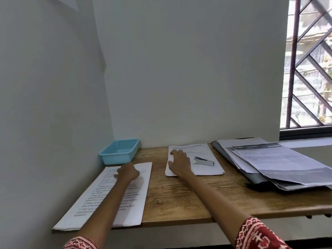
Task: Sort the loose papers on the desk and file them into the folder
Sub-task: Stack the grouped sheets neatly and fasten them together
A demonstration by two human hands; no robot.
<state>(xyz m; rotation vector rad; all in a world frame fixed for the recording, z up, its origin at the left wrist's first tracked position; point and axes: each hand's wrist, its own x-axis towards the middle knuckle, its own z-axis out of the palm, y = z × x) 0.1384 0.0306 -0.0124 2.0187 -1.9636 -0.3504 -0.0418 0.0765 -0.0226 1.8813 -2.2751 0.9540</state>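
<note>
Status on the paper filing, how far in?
Done: a stack of sheets already lies on the open dark folder at right. In hand: the left hand rests on the near-left paper pile, and the right hand lies flat on the middle pile, where a stapler sits. Left: both piles still need filing.

Left of the folder [233,159], a dark one lying open and flat under fanned sheets [280,162], lie a middle paper stack [203,168] and, farthest left, a printed stack [133,203].
</note>
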